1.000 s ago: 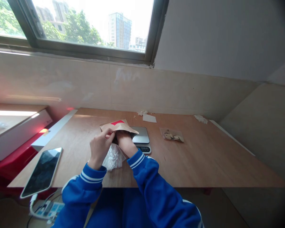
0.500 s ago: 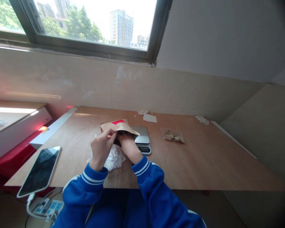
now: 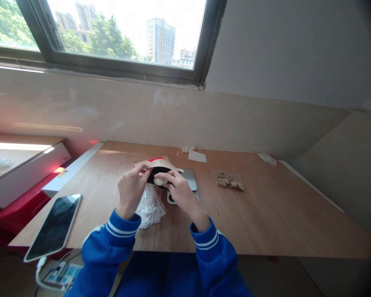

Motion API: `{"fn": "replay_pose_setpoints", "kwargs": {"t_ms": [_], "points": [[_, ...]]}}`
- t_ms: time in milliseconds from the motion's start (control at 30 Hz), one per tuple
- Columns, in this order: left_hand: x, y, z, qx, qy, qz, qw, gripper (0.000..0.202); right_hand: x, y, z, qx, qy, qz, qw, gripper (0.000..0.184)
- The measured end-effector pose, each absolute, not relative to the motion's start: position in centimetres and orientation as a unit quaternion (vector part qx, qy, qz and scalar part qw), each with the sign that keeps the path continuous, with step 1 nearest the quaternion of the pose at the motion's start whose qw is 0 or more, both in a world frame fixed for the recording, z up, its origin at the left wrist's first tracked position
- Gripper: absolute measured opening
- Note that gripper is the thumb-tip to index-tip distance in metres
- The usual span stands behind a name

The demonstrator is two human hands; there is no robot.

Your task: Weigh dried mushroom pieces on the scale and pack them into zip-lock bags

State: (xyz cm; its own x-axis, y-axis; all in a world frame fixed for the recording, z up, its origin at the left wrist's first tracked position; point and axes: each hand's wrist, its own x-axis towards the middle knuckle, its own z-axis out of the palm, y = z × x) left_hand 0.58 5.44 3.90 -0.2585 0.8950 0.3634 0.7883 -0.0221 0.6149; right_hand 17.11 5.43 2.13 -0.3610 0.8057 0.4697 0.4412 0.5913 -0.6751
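My left hand [image 3: 130, 190] pinches the near edge of a brown paper bag [image 3: 159, 164] with a red patch, holding its dark mouth open toward me. My right hand [image 3: 179, 190] is just outside the bag's mouth, its fingertips closed on a small pale piece [image 3: 158, 181]. A crumpled clear plastic bag [image 3: 150, 205] lies on the wooden table [image 3: 266, 214] under my hands. Behind my right hand sits a small kitchen scale [image 3: 189, 176], partly hidden.
A clear packet of pale pieces [image 3: 228, 180] lies right of the scale. Paper scraps [image 3: 197, 156] and a crumpled tissue [image 3: 267, 158] lie near the wall. A phone [image 3: 55, 226] rests at the table's left front corner, a power strip [image 3: 59, 274] below it.
My right hand has come out of the paper bag toward me, now holding a small pale piece at the bag's mouth. The left hand keeps its hold on the bag.
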Motion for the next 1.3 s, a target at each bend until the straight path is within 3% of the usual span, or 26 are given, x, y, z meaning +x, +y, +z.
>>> {"fn": "replay_pose_setpoints", "kwargs": {"t_ms": [200,333,467,700,967,1300], "points": [[0.9,5.7,4.2,0.599,0.704,0.377,0.057,0.02,20.7,5.3,0.1,-0.342,-0.683,0.357,0.537,0.029],[0.8,6.4,4.3,0.602,0.705,0.373,0.04,0.024,23.0,5.7,-3.0,-0.324,-0.555,0.444,0.624,0.038],[0.3,7.0,4.2,0.597,0.712,0.369,0.024,0.027,24.8,7.4,-6.2,-0.344,-0.47,0.458,0.671,0.049],[0.3,7.1,4.1,0.597,0.714,0.366,0.022,0.028,24.9,12.3,-9.0,-0.393,-0.524,0.463,0.597,0.051],[0.1,7.1,4.4,0.6,0.714,0.36,0.022,0.028,25.4,14.1,-7.9,-0.438,-0.611,0.387,0.534,0.044],[0.2,7.0,4.4,0.603,0.712,0.36,0.025,0.028,25.9,13.5,-7.5,-0.446,-0.652,0.388,0.475,0.038]]}}
